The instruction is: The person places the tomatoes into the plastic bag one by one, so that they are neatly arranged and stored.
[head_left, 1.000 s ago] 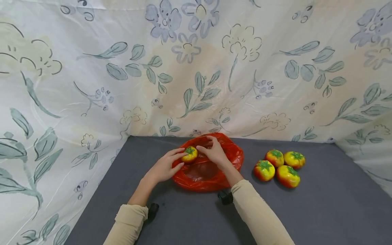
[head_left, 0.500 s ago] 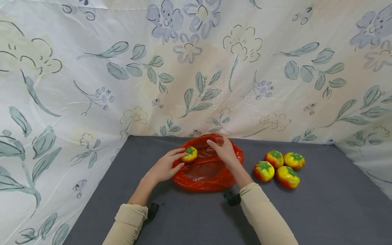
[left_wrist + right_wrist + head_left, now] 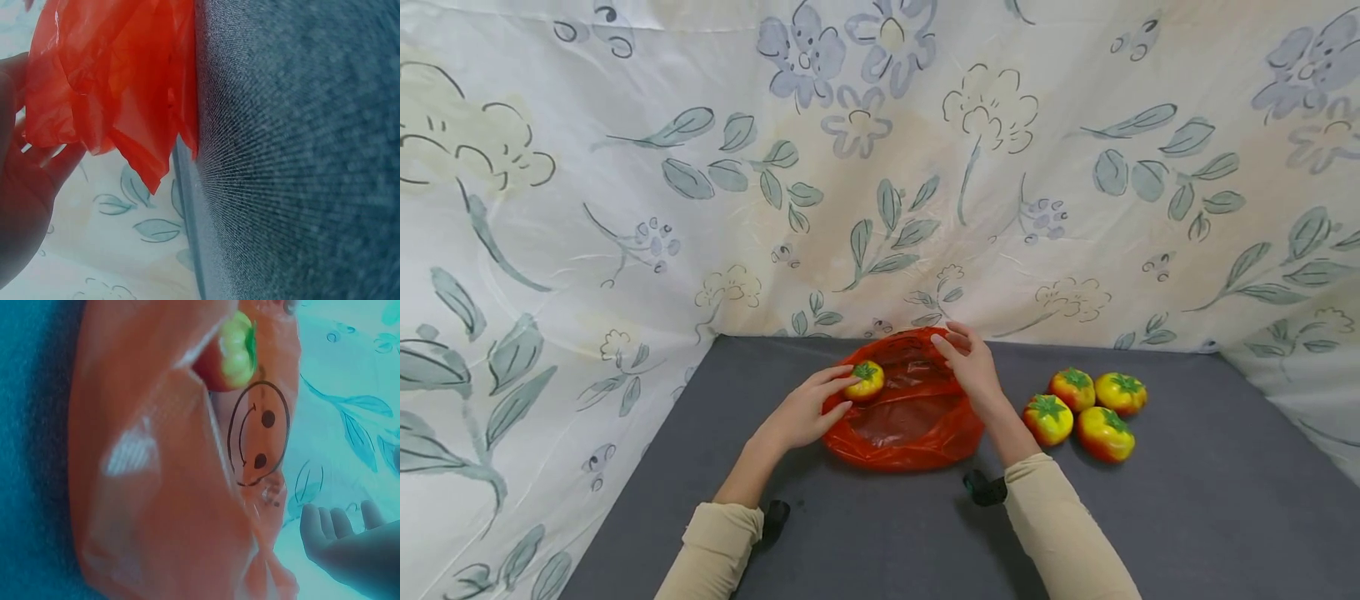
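Grey table surface [image 3: 1187, 517], bounded at its far edge and on both sides by a floral cloth backdrop [image 3: 880, 167] that rises directly from the table edge. A broad strip of bare grey surface lies in front of the forearms and at the far right; the left table edge runs close beside the left forearm.

Red plastic bag [image 3: 910, 417], lying crumpled near the far edge with its mouth spread open and facing upward; a printed smiley face shows on its film in the right wrist view. Left hand [image 3: 801, 412], at the bag's left rim, thumb and fingers curled round a yellow-red toy tomato [image 3: 866, 379] with a green calyx, held at the mouth of the bag, just above the rim. Whether the tomato touches the film cannot be told. Right hand [image 3: 973, 367], at the bag's far right rim, fingers bent and pinching the rim's edge, lifting it slightly.

Four further toy tomatoes [image 3: 1086, 408], grouped together on the table just right of the bag, touching or nearly touching one another and near the right wrist. The bag's interior shows only its own film
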Demonstrator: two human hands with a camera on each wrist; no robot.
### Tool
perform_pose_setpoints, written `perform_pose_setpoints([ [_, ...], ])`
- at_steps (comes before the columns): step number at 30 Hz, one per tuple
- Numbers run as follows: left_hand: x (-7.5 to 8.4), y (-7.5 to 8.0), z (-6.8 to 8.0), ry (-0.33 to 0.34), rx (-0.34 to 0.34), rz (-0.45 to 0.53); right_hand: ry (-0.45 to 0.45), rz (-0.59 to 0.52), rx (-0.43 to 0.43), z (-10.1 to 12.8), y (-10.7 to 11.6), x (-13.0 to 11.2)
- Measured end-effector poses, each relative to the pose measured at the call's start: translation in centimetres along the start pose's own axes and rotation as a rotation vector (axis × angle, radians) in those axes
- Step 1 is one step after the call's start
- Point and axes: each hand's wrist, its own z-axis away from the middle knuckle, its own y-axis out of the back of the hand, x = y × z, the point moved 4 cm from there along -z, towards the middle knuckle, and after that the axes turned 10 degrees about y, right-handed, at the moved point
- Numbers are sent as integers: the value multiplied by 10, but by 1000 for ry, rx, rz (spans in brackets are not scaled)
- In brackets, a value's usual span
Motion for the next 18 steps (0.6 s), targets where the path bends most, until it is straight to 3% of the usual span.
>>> perform_pose_setpoints([
  [18,-2,-2,-1,9,1,-6,43,-77,108,0,34,7],
])
